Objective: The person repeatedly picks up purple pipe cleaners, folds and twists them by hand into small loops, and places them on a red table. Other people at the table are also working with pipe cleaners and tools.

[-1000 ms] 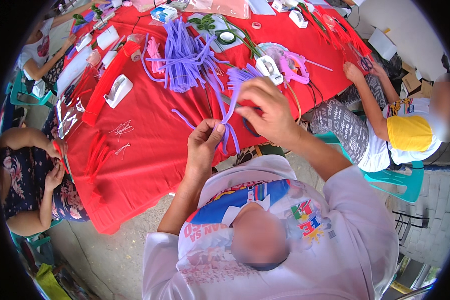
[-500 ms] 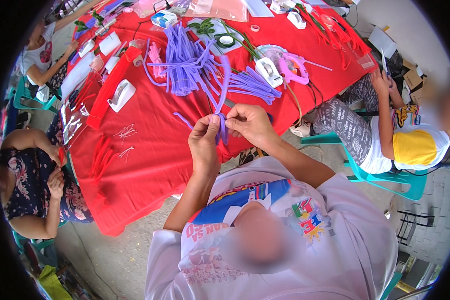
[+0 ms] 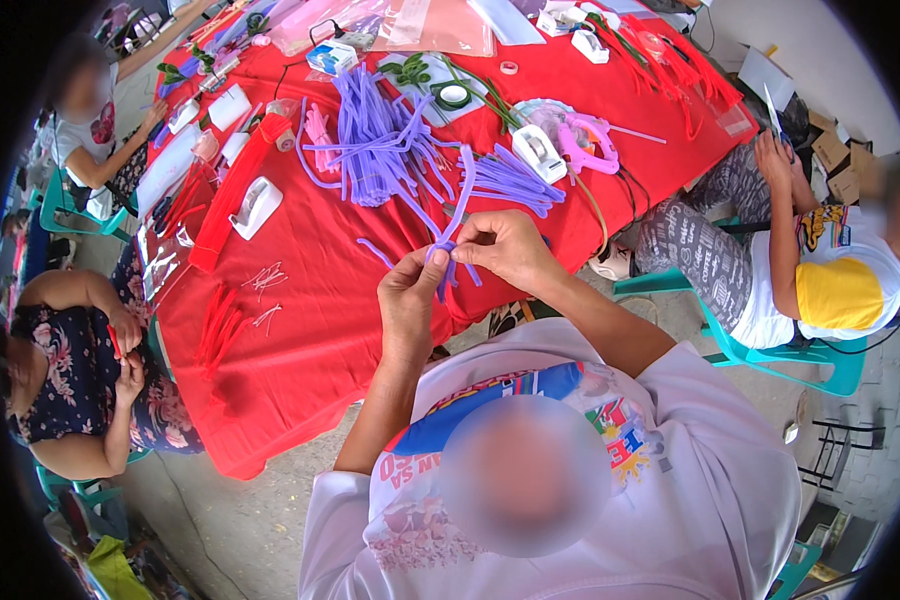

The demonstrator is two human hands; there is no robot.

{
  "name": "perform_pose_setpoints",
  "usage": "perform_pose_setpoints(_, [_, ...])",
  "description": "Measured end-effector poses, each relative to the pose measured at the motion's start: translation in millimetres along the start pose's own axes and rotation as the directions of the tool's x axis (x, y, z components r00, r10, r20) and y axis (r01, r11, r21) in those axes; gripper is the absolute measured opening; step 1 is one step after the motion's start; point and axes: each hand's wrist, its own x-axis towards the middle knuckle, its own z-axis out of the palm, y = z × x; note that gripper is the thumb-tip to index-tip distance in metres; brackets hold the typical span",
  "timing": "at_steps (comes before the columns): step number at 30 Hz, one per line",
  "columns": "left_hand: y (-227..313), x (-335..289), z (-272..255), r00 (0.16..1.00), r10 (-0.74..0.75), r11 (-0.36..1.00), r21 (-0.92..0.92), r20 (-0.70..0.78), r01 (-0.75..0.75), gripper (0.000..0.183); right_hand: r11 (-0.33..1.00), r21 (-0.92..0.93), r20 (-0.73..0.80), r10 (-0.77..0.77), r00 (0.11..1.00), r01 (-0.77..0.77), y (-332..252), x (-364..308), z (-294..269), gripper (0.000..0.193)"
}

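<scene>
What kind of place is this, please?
Probably a shared craft workshop: a red-covered table holds purple pipe cleaners and tape dispensers, and several people sit around it on plastic chairs.

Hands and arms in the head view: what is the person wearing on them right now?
Both hands are bare: no gloves, and no rings or watch that I can make out on the left hand or the right hand. The forearms are uncovered too. Short white sleeves of a white T-shirt with a colourful printed front end above the elbows.
</scene>
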Motion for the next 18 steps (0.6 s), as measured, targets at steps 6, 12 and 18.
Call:
perform_pose_setpoints(6, [2, 2, 2, 0.998, 0.031, 0.999, 0.009, -0.054, -0.031, 0.018, 0.995, -0.092, -0.017, -0.049, 0.999, 0.047, -17, -4, 7, 0.011])
perform_pose_setpoints(12, [-10, 7, 3, 0.991, 0.081, 0.994, -0.058, -0.109, -0.087, 0.018, 0.959, 0.174, 0.074, 0.214, 0.974, -0.224, -14, 1, 7, 0.009])
perform_pose_setpoints(18, [-20, 10, 0, 0.992, -0.004, 0.983, -0.184, -0.128, -0.02, 0.022, 0.943, 0.197, 0.095, 0.256, 0.962, -0.27, -8, 8, 9, 0.01])
